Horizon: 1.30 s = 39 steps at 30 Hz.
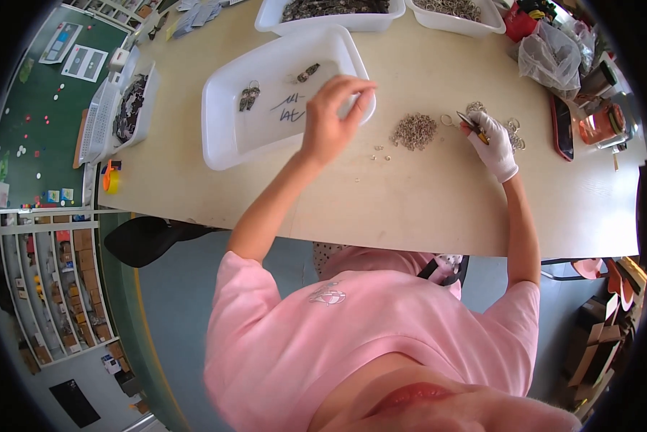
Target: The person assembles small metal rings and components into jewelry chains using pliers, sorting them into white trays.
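The left hand [332, 119] is bare and is up over the right side of a white tub [219, 147]. Its fingers bend over toward the thumb, but I cannot tell if they pinch anything. The right hand [492, 147] has a white glove on and grips the pliers [474, 128]. The pliers are low over the table [410, 209], and their tips point up and left, near a ring [446, 120]. More rings [516, 137] lie just beside the glove.

A pile of little metal bits [414, 132] sits on the table between the two hands. A few loose bits [379, 148] lie near it. Inside the tub are two dark bunches [249, 96], well apart. A phone [562, 128] lies to the right of the rings, near a jar [603, 125].
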Available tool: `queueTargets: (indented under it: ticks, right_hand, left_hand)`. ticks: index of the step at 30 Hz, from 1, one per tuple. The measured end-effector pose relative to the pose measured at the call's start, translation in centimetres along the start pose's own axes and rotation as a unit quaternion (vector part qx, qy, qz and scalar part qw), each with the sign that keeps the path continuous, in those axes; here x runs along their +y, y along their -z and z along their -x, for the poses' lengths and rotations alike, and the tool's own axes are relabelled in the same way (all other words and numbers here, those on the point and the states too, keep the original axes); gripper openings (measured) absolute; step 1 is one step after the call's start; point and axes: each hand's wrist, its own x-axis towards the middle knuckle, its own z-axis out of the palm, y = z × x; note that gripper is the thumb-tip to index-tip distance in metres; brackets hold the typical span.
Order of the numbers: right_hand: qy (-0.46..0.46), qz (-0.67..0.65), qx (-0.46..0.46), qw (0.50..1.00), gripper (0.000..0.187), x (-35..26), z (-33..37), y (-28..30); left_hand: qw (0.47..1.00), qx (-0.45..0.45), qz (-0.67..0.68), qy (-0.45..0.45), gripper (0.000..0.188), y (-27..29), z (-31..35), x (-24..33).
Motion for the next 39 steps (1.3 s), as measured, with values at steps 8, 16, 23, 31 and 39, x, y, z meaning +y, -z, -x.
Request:
queueTargets:
  ticks: [8, 16, 23, 31, 39]
  right_hand:
    - [0.095, 0.01, 0.018, 0.995, 0.019, 0.1, -0.4, -2.5]
    - [0.169, 0.006, 0.01, 0.986, 0.026, -0.4, -0.4, -2.3]
    - [0.121, -0.012, -0.054, 0.991, 0.025, -1.0, 0.5, -1.5]
    - [-0.081, -0.353, -0.019, 0.932, 0.012, -4.8, -0.9, -3.4]
    - [-0.178, -0.563, 0.119, 0.798, 0.019, 1.2, -3.7, -6.1]
  left_hand:
    - [0.979, 0.136, 0.146, -0.027, 0.018, -1.3, 3.1, -1.4]
    - [0.944, -0.258, -0.163, 0.123, 0.081, 4.6, 14.6, 2.6]
    - [0.943, -0.269, -0.193, 0.044, 0.086, -5.3, 9.9, -0.6]
    - [0.976, -0.186, -0.113, -0.027, 0.082, -9.1, 5.1, -2.5]
    - [0.901, -0.051, -0.431, -0.015, 0.056, 4.2, 6.8, -2.6]
